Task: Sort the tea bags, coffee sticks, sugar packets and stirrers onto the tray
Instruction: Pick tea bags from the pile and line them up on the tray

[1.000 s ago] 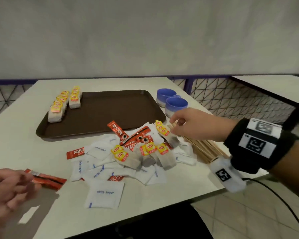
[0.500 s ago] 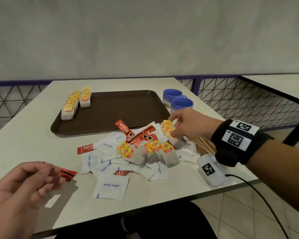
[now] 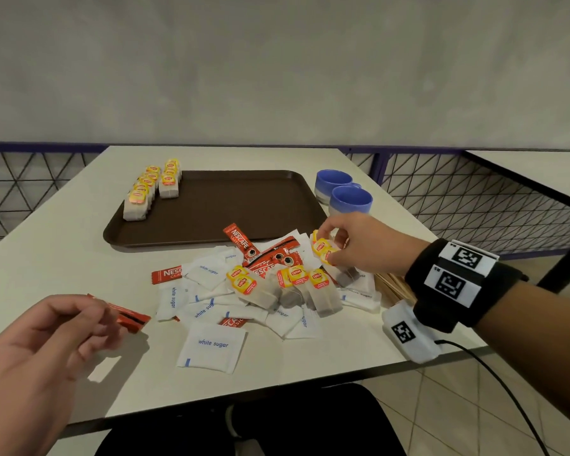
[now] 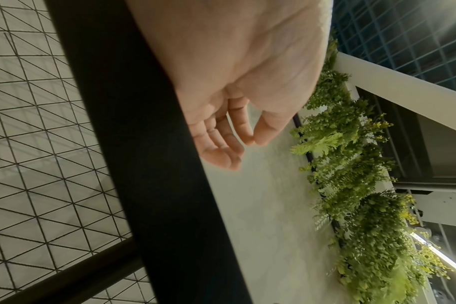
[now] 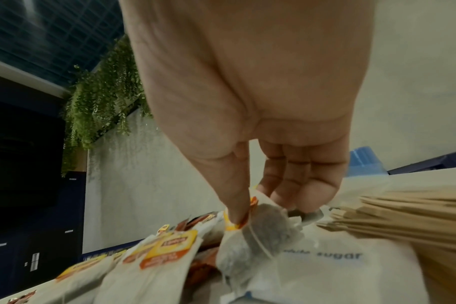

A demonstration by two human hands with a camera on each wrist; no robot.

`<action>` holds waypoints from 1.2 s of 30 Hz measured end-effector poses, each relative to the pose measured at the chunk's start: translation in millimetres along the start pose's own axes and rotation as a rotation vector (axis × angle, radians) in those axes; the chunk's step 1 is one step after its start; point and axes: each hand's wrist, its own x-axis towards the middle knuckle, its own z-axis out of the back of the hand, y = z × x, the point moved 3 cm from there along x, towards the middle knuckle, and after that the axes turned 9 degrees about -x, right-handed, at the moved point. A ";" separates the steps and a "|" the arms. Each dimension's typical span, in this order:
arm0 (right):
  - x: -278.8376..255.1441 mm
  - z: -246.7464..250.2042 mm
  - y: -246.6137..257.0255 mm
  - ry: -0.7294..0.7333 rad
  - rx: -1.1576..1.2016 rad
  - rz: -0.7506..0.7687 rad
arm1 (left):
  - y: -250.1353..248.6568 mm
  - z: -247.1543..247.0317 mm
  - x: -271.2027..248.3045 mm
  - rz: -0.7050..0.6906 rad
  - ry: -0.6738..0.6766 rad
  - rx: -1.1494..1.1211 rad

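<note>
The right hand has its grip pinched on yellow-tagged paper tea bags at the right edge of the heap on the white table, thumb pressed on a tag. The left hand hovers low over the table's near-left part, fingers loosely curled, apart and holding nothing (a red coffee stick lies just beyond its fingertips). White sugar packets and wooden stirrers sit near the heap; the brown plastic tray carries two rows of tea bags.
</note>
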 end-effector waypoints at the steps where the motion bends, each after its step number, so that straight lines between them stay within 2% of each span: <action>1: 0.5 -0.1 0.4 0.005 -0.011 -0.004 | -1.8 -0.5 0.3 0.016 0.014 -0.023; 7: -1.2 2.3 -2.4 -0.001 0.003 -0.018 | 4.5 2.8 1.7 0.008 -0.030 -0.042; 11: -13.8 17.6 -8.1 0.048 0.176 -0.005 | 10.1 5.0 2.2 0.034 -0.114 -0.101; 15: -30.9 34.0 -17.2 0.104 0.348 0.046 | 2.2 -3.6 -2.2 0.039 -0.115 -0.164; 17: -42.9 40.9 -14.8 0.055 0.465 0.105 | -4.6 -11.3 -5.7 0.031 -0.106 -0.184; 20: -63.3 42.1 9.4 -0.096 0.726 0.218 | -15.1 -19.0 -10.8 0.006 -0.113 -0.211; 22: -72.6 22.0 41.4 -0.079 0.846 0.279 | -20.3 -21.8 -13.4 0.003 -0.109 -0.180; 25: -75.7 -37.4 97.1 0.048 0.959 0.368 | -26.3 -28.2 -17.8 0.048 -0.067 -0.184; 27: -71.0 -75.5 131.6 0.080 1.011 0.373 | -30.0 -30.9 -19.0 0.101 -0.022 -0.197; 31: -63.4 -121.1 165.0 -0.048 1.118 0.318 | -32.4 -35.2 -21.1 0.162 0.107 -0.127; 36: -61.8 -122.2 174.5 -0.177 1.136 0.352 | -38.1 -34.8 -21.0 0.142 0.185 0.011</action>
